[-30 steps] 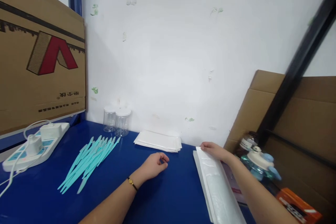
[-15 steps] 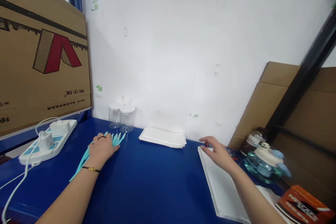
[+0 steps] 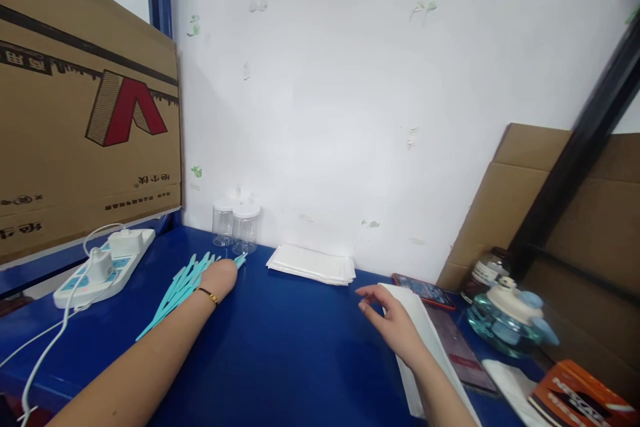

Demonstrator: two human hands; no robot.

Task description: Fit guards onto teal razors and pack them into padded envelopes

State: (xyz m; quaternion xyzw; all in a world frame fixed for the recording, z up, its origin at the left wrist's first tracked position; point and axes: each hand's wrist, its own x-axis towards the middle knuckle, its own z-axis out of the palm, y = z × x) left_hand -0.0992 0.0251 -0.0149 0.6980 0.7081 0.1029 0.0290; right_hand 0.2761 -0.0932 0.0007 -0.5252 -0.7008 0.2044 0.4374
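Observation:
My left hand (image 3: 220, 278) is at the right side of several slim turquoise plastic sticks with blade-like ends (image 3: 176, 292), which lie fanned on the blue table (image 3: 300, 360). Its fingers are turned away and hidden, so I cannot tell whether they grip a stick. Some stick tips poke out just beyond it. My right hand (image 3: 387, 320) is open, thumb and fingers apart, over the left edge of a flat white packet or paper stack (image 3: 420, 320). Nothing shows between its fingers.
Two clear jars with white lids (image 3: 245, 230) and a white packet stack (image 3: 311, 264) stand by the wall. At left are a power strip (image 3: 107, 270) and a cardboard box (image 3: 90, 147). At right are a phone (image 3: 425, 291), a teal bottle (image 3: 505, 320) and an orange box (image 3: 580, 393).
My left hand has moved right across the turquoise sticks, uncovering more of them. My right hand has shifted left and down; the white packet also lies further left, exposing the phone and a dark flat item.

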